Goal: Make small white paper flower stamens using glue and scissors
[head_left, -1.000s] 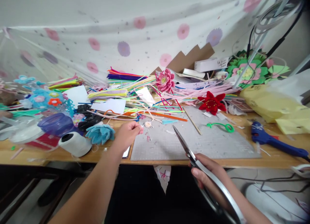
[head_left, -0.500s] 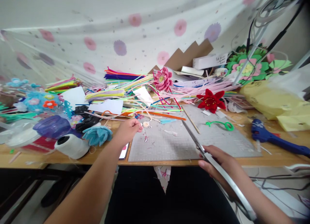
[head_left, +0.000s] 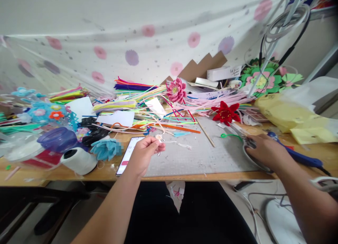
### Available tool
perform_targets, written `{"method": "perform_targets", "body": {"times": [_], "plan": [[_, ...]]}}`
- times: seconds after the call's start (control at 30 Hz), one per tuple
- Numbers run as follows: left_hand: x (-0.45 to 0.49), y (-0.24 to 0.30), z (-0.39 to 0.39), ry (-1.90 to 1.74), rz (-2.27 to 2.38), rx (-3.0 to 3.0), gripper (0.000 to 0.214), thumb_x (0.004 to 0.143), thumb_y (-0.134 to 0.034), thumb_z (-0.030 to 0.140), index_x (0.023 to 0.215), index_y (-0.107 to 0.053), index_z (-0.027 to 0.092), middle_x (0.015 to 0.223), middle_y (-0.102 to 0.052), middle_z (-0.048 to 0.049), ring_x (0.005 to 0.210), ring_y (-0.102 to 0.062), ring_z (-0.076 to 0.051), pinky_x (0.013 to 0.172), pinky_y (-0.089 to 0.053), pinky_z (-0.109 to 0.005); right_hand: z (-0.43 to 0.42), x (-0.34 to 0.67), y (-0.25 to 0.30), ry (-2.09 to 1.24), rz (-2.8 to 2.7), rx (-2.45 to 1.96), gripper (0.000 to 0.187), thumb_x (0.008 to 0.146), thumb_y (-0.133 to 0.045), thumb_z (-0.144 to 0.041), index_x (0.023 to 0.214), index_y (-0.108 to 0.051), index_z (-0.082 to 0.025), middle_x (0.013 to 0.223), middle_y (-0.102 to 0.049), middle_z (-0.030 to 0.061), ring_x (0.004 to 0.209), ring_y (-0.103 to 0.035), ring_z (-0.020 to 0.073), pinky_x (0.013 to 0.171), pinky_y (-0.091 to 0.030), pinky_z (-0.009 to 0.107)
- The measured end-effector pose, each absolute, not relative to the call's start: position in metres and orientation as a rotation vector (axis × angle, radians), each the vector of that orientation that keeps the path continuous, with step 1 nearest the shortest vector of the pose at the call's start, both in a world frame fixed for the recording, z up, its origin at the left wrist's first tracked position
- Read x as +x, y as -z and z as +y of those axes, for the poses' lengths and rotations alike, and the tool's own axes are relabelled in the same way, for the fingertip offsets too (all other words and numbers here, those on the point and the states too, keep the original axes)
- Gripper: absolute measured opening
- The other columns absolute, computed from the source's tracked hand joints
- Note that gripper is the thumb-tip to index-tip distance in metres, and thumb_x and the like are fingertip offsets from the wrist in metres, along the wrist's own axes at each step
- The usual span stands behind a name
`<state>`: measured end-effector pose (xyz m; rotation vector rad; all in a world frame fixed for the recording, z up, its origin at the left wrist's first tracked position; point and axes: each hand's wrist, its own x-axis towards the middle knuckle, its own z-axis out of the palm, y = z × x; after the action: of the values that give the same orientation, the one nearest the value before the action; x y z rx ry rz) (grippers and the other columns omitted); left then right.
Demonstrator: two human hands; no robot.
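Over the grey mat [head_left: 200,156], the left hand [head_left: 144,154] is now pinching a small pale piece [head_left: 158,137], uncovering the phone [head_left: 129,151]. The right hand [head_left: 265,150], lowered, is gripping the scissors [head_left: 245,141] flat on the surface [head_left: 87,171].

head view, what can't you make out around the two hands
Head view:
- The small pale piece pinched by the left hand: too small to identify.
- The scissors: handles covered by the right hand; grip unclear.
- The phone: screen blurred, right edge behind the left hand.
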<state>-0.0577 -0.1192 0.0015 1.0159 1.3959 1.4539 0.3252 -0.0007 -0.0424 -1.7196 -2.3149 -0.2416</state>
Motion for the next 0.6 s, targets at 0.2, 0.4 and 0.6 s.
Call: {"method": "perform_targets", "body": {"times": [0.2,0.4,0.6], "plan": [[-0.052,0.008,-0.118,-1.433,1.393,1.059,0.018,0.073,-0.068,0.032,0.067,-0.061,0.016,0.070,-0.071,-0.0032,0.069,-0.068,-0.018,0.076,-0.052,-0.034,0.001,0.329,0.046,0.319,-2.285,-1.682,0.042,0.071,-0.067,-0.025,0.111,-0.067,-0.011,0.100,-0.067,0.0231,0.079,-0.067,0.0382,0.065,-0.051,0.045],[-0.030,0.020,-0.133,-1.312,1.495,1.265,0.016,0.080,-0.062,0.029,0.070,-0.064,0.017,0.073,-0.072,-0.0034,0.076,-0.067,-0.019,0.076,-0.048,-0.032,-0.058,0.225,0.029,-0.203,-2.167,-0.895,0.027,0.087,-0.055,-0.024,0.111,-0.066,-0.018,0.107,-0.070,0.0125,0.099,-0.066,0.0255,0.088,-0.053,0.038],[-0.016,0.041,-0.154,-1.144,1.578,1.559,0.021,0.086,-0.053,0.030,0.075,-0.065,0.017,0.072,-0.068,-0.0027,0.069,-0.063,-0.018,0.065,-0.047,-0.027,-0.096,0.143,0.051,-0.704,-2.183,-0.703,0.029,0.080,-0.061,-0.012,0.107,-0.068,-0.021,0.095,-0.074,0.0068,0.084,-0.068,0.0202,0.076,-0.054,0.033]]}}
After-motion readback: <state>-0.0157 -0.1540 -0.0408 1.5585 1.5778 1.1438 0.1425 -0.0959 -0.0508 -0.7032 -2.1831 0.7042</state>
